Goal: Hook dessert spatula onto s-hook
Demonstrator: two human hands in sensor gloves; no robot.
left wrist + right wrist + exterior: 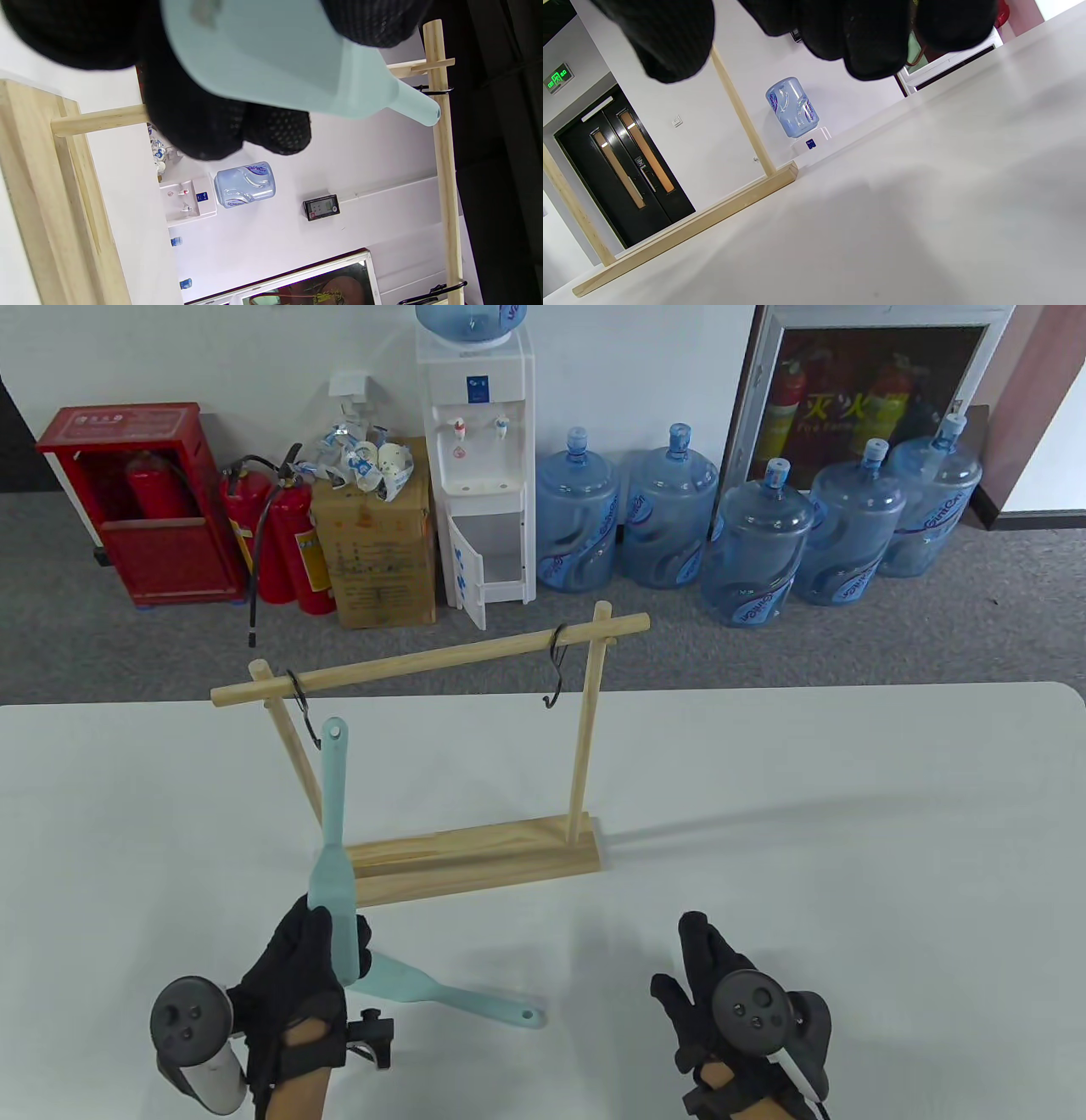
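the left hand (293, 984) grips the blade of a pale blue plastic dessert spatula (333, 831) and holds it upright. the spatula's handle end, with its hanging hole, sits just beside the lower curl of the left black metal s-hook (304, 711); whether the hook passes through the hole cannot be told. that hook hangs from the crossbar of a light wooden rack (475, 857) on the white table (848, 831). a second black s-hook (557, 666) hangs near the bar's right end. a second pale blue spatula (450, 991) lies flat on the table beside the left hand. the right hand (730, 1010) holds nothing, fingers loosely curled.
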